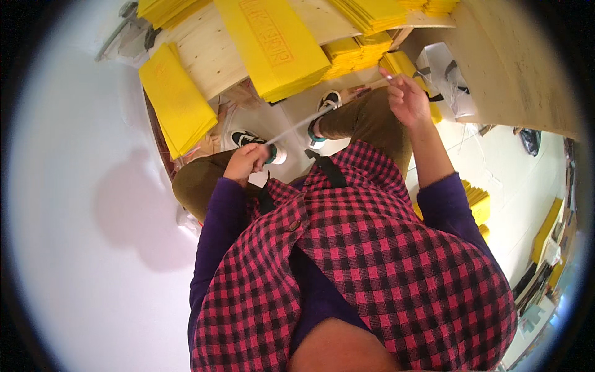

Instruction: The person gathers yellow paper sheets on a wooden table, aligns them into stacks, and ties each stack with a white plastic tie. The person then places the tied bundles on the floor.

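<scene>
Nearest the camera: red-and-black checked vest [372, 266] over purple long sleeves [214, 229], filling the lower frame. Below it, olive-brown trousers [365, 118] on a seated person, feet in black-and-white sneakers [251, 139] on the pale floor [87, 204].

Left hand [246, 161] sits low by the left knee, curled into a fist, closed on the near end of a thin white strip, plastic or cord [297, 126]; cannot tell which. Strip runs taut, diagonally up and right, crossing over the sneakers and the knee.

Right hand [406, 96] raised higher, on the right, fingers pressed together and pinching the far end of the strip, tip poking out above the fingers.

Beyond the hands: light plywood tabletop [204, 53] carrying a thick stack of long yellow paper sheets [273, 43], top sheet with a faint embossed block. Second yellow stack [176, 102] hangs off the table's left edge. More yellow bundles [359, 53] just behind the right hand. White plastic bag [443, 77] right of the hand, beside a second plywood board [514, 62]. Far right, more yellow piles [477, 204] on the floor.
</scene>
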The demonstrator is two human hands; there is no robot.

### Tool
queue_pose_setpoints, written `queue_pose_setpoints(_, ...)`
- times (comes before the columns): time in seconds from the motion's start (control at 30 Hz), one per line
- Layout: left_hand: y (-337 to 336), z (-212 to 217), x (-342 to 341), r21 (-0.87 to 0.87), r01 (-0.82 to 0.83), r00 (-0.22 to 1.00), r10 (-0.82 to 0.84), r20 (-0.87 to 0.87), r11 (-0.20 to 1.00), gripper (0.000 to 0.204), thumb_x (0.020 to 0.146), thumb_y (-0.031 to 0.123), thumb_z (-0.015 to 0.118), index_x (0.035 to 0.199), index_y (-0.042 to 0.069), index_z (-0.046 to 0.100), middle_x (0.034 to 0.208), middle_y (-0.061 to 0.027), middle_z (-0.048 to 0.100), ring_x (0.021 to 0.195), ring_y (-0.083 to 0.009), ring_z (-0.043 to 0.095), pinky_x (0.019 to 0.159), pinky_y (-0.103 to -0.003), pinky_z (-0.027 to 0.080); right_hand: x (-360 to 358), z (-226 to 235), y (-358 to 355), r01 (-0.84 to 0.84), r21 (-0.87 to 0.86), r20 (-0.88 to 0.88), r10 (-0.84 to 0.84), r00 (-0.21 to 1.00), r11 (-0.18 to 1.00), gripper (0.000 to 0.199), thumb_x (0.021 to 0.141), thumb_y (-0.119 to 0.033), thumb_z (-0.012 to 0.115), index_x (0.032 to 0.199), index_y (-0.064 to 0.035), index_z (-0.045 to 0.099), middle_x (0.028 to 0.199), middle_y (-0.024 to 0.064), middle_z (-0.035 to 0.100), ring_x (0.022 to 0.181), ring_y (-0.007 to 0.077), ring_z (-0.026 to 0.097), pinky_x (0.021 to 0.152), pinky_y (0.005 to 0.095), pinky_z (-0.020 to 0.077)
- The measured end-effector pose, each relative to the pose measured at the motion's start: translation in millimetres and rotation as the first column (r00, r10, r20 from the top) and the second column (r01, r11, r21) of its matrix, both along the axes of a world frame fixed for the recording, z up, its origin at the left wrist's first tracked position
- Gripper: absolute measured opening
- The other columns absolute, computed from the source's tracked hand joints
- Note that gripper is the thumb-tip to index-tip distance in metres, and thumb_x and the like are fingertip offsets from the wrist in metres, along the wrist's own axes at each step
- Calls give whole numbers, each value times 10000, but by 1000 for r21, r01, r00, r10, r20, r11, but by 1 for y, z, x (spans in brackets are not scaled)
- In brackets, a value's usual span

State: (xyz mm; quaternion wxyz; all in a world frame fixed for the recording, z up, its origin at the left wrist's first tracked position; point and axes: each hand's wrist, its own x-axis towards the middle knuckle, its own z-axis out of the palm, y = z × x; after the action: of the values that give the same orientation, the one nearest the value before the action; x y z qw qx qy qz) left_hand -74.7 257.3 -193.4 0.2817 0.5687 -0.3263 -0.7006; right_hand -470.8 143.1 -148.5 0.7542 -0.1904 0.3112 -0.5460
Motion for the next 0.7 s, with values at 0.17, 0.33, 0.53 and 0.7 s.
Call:
queue_pose_setpoints(0.17,-39,-39,12,126,-248,961,228,156,961,209,906,251,523,800,70,533,545,6,445,402,-98,370,406,-253,336,23,-57,-48,135,156,5,-137,991,979,118,895,-92,469,893,19,509,1037,230,564,862,228,583,788,306,515)
queue_pose_setpoints(0.33,-95,-41,7,150,-431,885,384,262,890,167,893,224,511,835,73,554,576,5,447,410,-101,344,408,-266,333,58,-80,-94,44,135,-278,-5,961,990,170,913,-105,443,947,44,519,1044,219,574,980,299,577,900,378,483)
queue_pose_setpoints(0.53,-120,-10,-11,-183,-574,776,601,189,798,181,894,219,514,842,53,564,585,-7,465,463,-105,401,401,-243,288,84,-62,-112,-36,-73,-278,15,960,997,206,933,-151,454,941,30,552,1010,163,608,935,244,602,860,331,496)
queue_pose_setpoints(0.7,-134,26,-6,-387,-478,788,580,209,789,208,910,209,501,815,35,562,564,-10,474,460,-98,424,368,-248,278,92,-28,-120,-145,-247,-371,45,928,958,237,944,-182,459,965,22,577,1004,131,629,925,204,614,840,297,497)
